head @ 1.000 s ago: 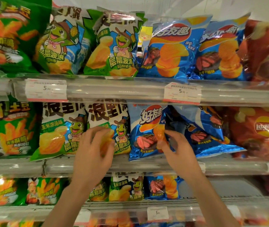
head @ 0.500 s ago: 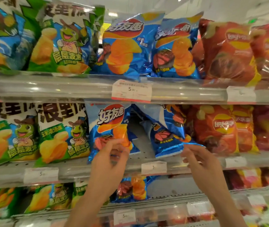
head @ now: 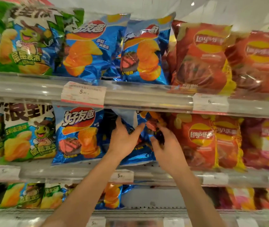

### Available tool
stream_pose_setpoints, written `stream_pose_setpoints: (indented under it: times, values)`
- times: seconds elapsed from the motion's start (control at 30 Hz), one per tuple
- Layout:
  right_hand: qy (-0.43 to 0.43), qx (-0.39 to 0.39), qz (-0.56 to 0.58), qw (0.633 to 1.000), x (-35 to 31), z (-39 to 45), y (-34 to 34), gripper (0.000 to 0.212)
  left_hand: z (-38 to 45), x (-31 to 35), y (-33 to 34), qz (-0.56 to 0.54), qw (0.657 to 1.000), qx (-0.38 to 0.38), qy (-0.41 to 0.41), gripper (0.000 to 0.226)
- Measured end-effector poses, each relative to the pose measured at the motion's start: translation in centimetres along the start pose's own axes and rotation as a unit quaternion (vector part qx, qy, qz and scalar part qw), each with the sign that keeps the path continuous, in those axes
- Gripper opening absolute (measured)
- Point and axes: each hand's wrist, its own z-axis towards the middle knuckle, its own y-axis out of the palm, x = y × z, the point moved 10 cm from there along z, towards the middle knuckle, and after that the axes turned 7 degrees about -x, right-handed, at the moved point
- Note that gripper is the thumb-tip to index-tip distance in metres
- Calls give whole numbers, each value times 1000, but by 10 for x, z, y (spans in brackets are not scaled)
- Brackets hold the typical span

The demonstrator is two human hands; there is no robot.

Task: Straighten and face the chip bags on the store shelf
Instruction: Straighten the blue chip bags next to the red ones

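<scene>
We see a brightly and evenly lit shelf, with a small ceiling light (head: 192,4) shining at the top. Glare streaks run along the clear shelf rail (head: 146,99), and the foil of the blue chip bags (head: 88,49) glints in patches. The space behind the bags on the middle shelf lies in shadow. Motion blur softens the whole picture, most of all the red bags (head: 254,63) at the right edge, where wide-angle distortion bends the shelves.

tiered store shelving (head: 146,97) with price tags (head: 83,94) under a white ceiling (head: 146,5)
</scene>
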Motion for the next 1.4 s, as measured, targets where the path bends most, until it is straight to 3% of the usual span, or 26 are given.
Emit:
stream_pose_setpoints:
  times: [0.23, 0.47, 0.57, 0.67, 0.8, 0.97, 1.1, 1.17, 1.23, 1.3, 1.4]
  values:
    - [24, -5, 66, 998, 11, -10, -3, 36, 13, 3, 1, -54, 998, 39, 0, 103]
    - [48, 22, 134, 990, 26, -4, -9, 29, 9, 9, -11, -59, 998, 30, 19, 67]
    - [96, 28, 135, 986, 30, 2, -16, 40, 2, 15, -13, -78, 997, -6, 26, 58]
    - [126, 5, 138, 982, 25, 6, -16, 58, -9, 15, -19, -97, 994, -44, 27, 71]
    - [142, -32, 159, 976, 13, 6, -11, 32, -21, 5, -36, -112, 991, -78, 8, 75]
    - [133, -46, 166, 976, -1, -3, 10, 40, -37, 3, -54, -99, 990, -102, 18, 66]
    - [115, -101, 188, 970, -21, -14, 36, 24, -45, -3, -73, -62, 993, -95, 16, 78]
    - [109, -131, 179, 969, -29, -16, 47, 36, -48, -11, -89, -57, 995, -74, 15, 76]
    - [115, -136, 202, 963, -31, -13, 53, 67, -52, -17, -106, -65, 996, -52, 8, 66]
    - [116, -95, 171, 974, -29, -4, 46, 72, -57, -21, -124, -65, 997, -33, 2, 56]
    - [148, -7, -57, 987, -14, 14, 27, 73, -64, -28, -151, -47, 999, -3, -2, 61]
